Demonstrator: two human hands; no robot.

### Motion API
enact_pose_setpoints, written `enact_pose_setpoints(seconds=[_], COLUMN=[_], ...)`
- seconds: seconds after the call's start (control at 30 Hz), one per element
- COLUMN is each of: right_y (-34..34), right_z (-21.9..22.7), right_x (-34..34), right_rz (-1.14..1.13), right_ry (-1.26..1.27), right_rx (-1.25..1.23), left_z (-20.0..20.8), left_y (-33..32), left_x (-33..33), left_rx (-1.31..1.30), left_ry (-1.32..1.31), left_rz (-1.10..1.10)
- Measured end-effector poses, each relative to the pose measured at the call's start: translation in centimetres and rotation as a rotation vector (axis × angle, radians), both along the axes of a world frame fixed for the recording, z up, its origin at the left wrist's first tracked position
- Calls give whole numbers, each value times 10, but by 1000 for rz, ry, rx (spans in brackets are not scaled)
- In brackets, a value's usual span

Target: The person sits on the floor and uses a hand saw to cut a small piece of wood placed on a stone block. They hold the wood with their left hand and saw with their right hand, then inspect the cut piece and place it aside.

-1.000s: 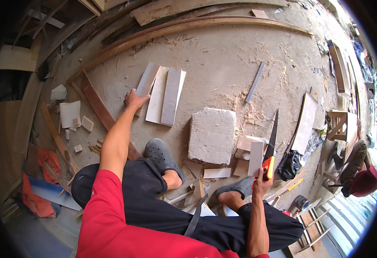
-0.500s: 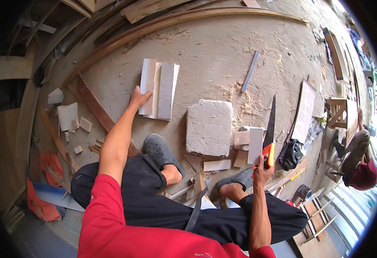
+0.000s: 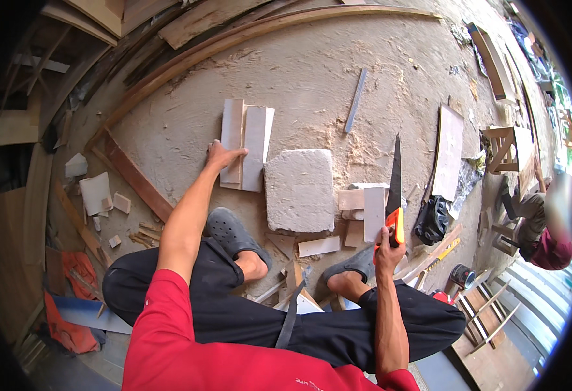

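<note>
At the left edge of a small stack of pale wooden boards (image 3: 254, 148), my left hand (image 3: 226, 156) grips with its thumb laid across the top; its other fingers are partly hidden. The stack lies just left of a rough white block (image 3: 299, 190). My right hand (image 3: 386, 253) is wrapped round the orange handle of a handsaw (image 3: 395, 174), whose dark blade points away from me. Against the saw's left side is a white rectangular wood piece (image 3: 374, 214), close to my right fingertips; whether they pinch it, I cannot tell.
A metal ruler-like strip (image 3: 356, 101) lies beyond the block amid sawdust. Offcuts (image 3: 318, 246) litter the ground near my feet. Right of the saw sit a black plastic bag (image 3: 432, 218) and a long board (image 3: 447, 150). Another person (image 3: 550, 225) is at the far right.
My left hand has slid farther onto the boards, its thumb now across them, and the stack has shifted right toward the block. My right hand keeps the saw. The view has shifted slightly.
</note>
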State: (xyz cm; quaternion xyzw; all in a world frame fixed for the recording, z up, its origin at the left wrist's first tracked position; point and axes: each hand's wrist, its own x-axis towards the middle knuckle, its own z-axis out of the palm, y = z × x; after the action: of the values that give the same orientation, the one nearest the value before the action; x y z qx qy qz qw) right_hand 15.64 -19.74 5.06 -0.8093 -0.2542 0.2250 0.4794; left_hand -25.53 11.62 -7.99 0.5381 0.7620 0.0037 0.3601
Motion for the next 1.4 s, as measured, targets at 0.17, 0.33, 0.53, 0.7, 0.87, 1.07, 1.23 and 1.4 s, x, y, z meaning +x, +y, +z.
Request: enact_pose_setpoints(seconds=[0.17,0.33,0.53,0.7,0.87,1.07,1.23,1.4], right_y=[-6,-1,2,5,7,-16,-33,-95], right_z=[1,11,10,6,-8,6,30,2], right_x=[6,-1,3,6,17,37,29,64], right_rz=[23,18,-27,-62,-120,-296,-310,-423], right_ry=[12,33,85,87,75,-12,0,-71], right_rx=[-47,-42,-29,45,187,189,193,69], left_z=[8,21,38,96,116,96,50,74], left_y=[11,19,10,12,-13,-103,-164,-185], left_x=[17,19,29,35,31,112,139,176], left_rx=[-16,-106,72,163,224,105,206,139], left_ry=[-33,-29,-7,81,-179,-486,-408,-369], left_rz=[-21,-70,-117,-63,2,56,125,33])
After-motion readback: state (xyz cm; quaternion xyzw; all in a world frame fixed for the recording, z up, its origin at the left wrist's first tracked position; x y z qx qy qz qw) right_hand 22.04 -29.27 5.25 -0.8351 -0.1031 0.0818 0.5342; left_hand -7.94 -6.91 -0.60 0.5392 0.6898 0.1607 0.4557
